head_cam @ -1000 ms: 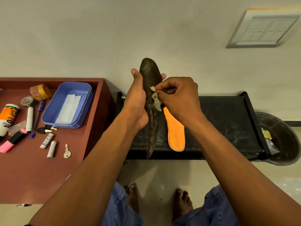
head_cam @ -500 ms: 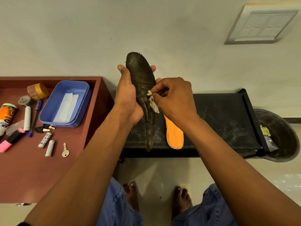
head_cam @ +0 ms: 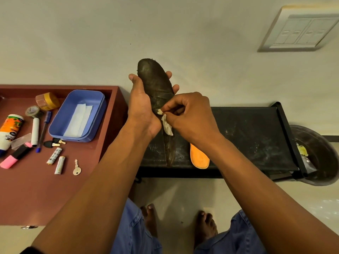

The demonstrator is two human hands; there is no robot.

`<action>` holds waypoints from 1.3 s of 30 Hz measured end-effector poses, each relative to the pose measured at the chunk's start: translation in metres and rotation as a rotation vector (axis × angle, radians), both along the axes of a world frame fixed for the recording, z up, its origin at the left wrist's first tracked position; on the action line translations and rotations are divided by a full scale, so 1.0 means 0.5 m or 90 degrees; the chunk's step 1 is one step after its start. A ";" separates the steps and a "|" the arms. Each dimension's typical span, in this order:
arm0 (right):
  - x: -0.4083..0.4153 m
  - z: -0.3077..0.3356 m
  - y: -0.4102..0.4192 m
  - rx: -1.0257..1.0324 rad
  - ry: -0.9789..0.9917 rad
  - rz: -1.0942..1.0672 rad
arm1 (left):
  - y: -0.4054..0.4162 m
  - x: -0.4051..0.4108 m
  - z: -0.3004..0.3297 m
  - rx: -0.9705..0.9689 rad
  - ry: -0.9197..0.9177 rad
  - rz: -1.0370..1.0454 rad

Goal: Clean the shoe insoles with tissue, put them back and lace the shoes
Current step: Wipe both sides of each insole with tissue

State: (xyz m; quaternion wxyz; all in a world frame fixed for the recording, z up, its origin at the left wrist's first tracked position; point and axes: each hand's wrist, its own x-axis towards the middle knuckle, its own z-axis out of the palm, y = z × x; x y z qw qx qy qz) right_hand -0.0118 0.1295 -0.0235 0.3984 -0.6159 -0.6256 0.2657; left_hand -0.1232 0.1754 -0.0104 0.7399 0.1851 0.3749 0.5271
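Note:
My left hand (head_cam: 142, 107) grips a dark, dirty insole (head_cam: 156, 83) round its middle and holds it upright above the black bench (head_cam: 253, 132). My right hand (head_cam: 190, 116) pinches a small crumpled piece of tissue (head_cam: 166, 123) and presses it against the insole's right edge. A second insole (head_cam: 199, 157), orange side up, lies on the bench under my right wrist, which hides its upper half. No shoes or laces are in view.
A blue tray (head_cam: 99, 114) holding folded tissue (head_cam: 78, 120) sits on the red-brown table (head_cam: 36, 195) to the left, among pens, a highlighter, batteries, a key, tape rolls and a bottle. A dark bin (head_cam: 322, 162) with scraps stands at the bench's right end. My bare feet are below.
The insole's top has swung a little to the left and now shows more of its face. My right hand has slid the tissue slightly down the edge.

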 end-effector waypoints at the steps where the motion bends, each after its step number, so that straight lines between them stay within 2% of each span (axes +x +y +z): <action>1: 0.001 -0.004 0.001 0.015 -0.025 -0.024 | -0.001 0.003 -0.002 0.003 0.001 -0.007; 5: 0.017 -0.012 0.010 0.031 -0.063 -0.091 | -0.001 0.008 -0.010 0.016 -0.006 -0.026; 9: 0.014 -0.006 0.008 0.012 0.027 -0.056 | -0.001 0.008 -0.010 0.017 -0.003 -0.030; 14: 0.002 0.004 0.008 0.019 0.119 -0.004 | -0.008 0.014 -0.004 0.009 0.056 -0.033; 18: 0.008 -0.001 0.008 0.007 0.044 -0.008 | -0.010 0.016 -0.006 0.014 0.088 -0.053; 20: 0.016 -0.007 0.009 -0.013 -0.024 -0.025 | -0.013 0.019 -0.007 0.019 0.087 -0.058; 22: 0.025 -0.013 0.012 -0.030 -0.037 -0.045 | -0.015 0.022 -0.004 0.025 0.068 -0.064; 27: 0.026 -0.006 0.016 -0.042 0.070 -0.019 | -0.009 0.016 0.000 0.030 0.045 -0.053; 31: 0.014 0.003 0.011 -0.022 0.126 0.048 | -0.008 0.012 -0.003 0.001 0.081 -0.067; 39: 0.016 -0.013 0.011 -0.006 -0.021 -0.033 | -0.009 0.017 -0.006 0.007 0.067 -0.080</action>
